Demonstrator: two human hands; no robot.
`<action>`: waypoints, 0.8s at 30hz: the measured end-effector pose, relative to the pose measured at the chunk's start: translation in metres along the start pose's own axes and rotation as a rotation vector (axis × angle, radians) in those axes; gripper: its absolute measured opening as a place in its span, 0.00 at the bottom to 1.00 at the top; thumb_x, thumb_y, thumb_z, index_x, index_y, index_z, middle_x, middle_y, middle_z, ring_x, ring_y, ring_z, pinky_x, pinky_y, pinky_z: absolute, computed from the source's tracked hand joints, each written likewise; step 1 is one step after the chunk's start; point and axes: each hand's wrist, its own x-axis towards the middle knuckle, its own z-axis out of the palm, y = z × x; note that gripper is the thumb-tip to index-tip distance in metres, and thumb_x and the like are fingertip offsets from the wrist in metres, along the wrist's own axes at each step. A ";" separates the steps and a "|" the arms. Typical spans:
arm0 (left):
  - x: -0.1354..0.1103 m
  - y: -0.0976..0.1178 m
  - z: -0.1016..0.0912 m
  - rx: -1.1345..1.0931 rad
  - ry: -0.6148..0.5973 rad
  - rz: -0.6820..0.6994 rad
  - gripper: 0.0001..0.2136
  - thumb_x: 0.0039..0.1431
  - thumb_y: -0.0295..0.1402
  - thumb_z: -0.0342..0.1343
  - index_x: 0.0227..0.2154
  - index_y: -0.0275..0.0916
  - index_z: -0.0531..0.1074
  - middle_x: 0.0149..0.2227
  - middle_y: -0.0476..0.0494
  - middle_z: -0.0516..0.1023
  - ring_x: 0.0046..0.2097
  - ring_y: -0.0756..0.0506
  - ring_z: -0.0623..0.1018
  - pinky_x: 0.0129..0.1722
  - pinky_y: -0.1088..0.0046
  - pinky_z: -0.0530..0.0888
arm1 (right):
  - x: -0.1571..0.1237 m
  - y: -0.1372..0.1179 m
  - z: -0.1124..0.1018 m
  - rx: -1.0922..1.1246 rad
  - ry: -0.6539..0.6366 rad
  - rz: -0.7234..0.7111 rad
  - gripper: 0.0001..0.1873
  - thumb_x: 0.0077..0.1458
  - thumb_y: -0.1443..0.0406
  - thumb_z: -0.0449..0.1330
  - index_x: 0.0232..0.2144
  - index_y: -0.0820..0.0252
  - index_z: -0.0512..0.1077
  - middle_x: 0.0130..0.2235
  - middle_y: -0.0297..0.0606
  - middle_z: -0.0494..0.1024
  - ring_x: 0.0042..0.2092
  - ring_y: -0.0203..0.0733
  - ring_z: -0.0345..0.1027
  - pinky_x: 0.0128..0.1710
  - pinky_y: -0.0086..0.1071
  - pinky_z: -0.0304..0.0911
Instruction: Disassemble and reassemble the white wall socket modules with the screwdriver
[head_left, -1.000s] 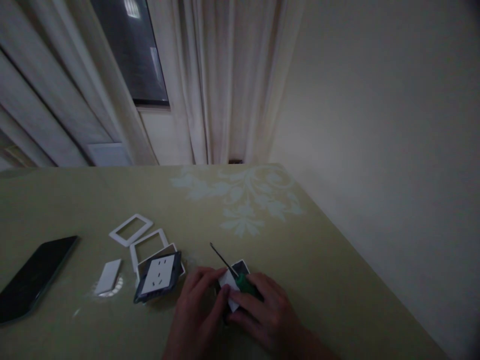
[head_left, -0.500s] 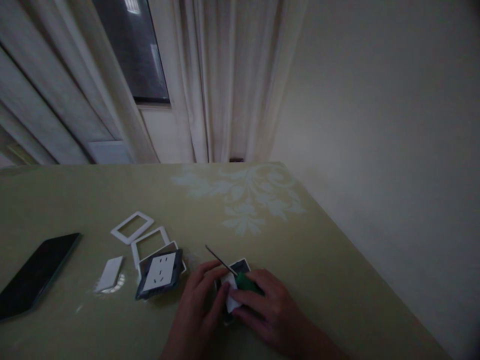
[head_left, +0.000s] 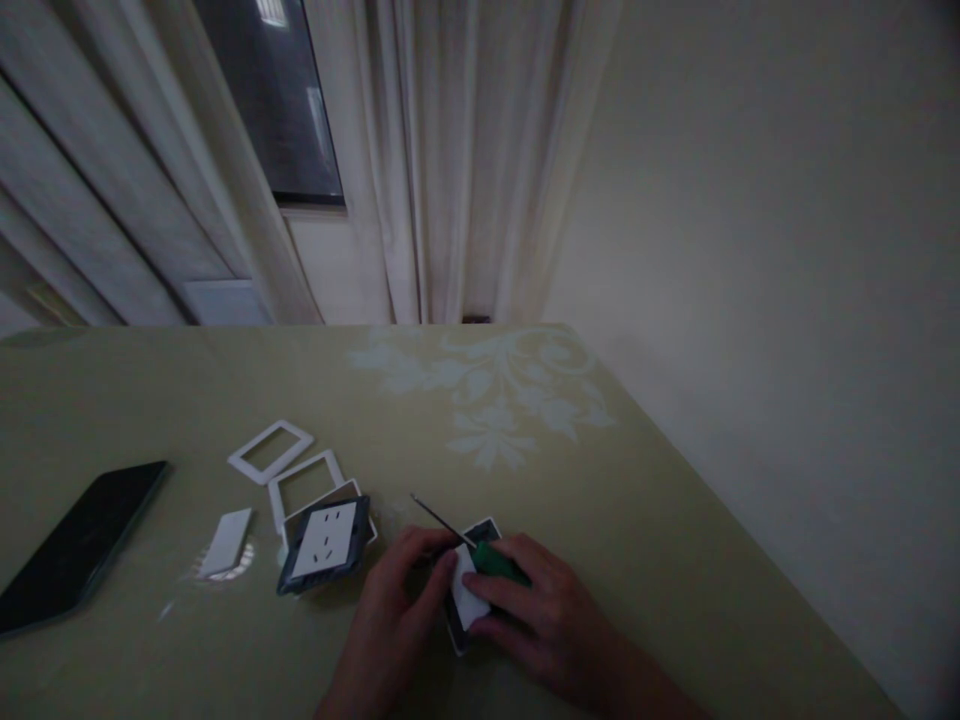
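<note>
- The white plate [head_left: 469,597] is between the 2 hands, over a dark piece with white rim [head_left: 484,531], well apart from the right edge of the counter [head_left: 660,540].
- Its long axis seems to run from the far edge towards the near side.
- The right hand [head_left: 551,612] holds the green screwdriver [head_left: 496,562]; 2 of its fingertips also touch the plate.
- The screwdriver shaft points left, towards the far edge, across the dark piece.
- The left hand [head_left: 395,592] has its grip narrow at the plate's left side; whether it pinches, I cannot tell.
</note>
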 end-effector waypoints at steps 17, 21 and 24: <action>-0.002 0.003 0.000 -0.020 0.017 -0.033 0.11 0.66 0.43 0.58 0.40 0.42 0.80 0.40 0.40 0.87 0.43 0.36 0.86 0.44 0.60 0.82 | 0.002 0.004 -0.005 -0.101 0.023 -0.126 0.14 0.74 0.57 0.59 0.53 0.55 0.79 0.51 0.44 0.83 0.46 0.45 0.75 0.45 0.36 0.71; -0.001 0.001 0.000 -0.015 0.002 -0.032 0.11 0.66 0.43 0.58 0.40 0.42 0.79 0.40 0.41 0.87 0.42 0.37 0.85 0.43 0.61 0.81 | 0.002 0.006 -0.003 -0.075 0.023 -0.143 0.15 0.74 0.56 0.59 0.54 0.55 0.79 0.51 0.45 0.82 0.48 0.46 0.75 0.47 0.37 0.71; -0.002 0.001 0.000 -0.019 -0.007 -0.038 0.12 0.67 0.43 0.58 0.40 0.42 0.79 0.39 0.41 0.86 0.42 0.37 0.85 0.43 0.61 0.81 | 0.002 0.009 -0.003 -0.059 0.015 -0.149 0.16 0.73 0.55 0.60 0.54 0.56 0.79 0.51 0.46 0.82 0.47 0.46 0.75 0.47 0.38 0.72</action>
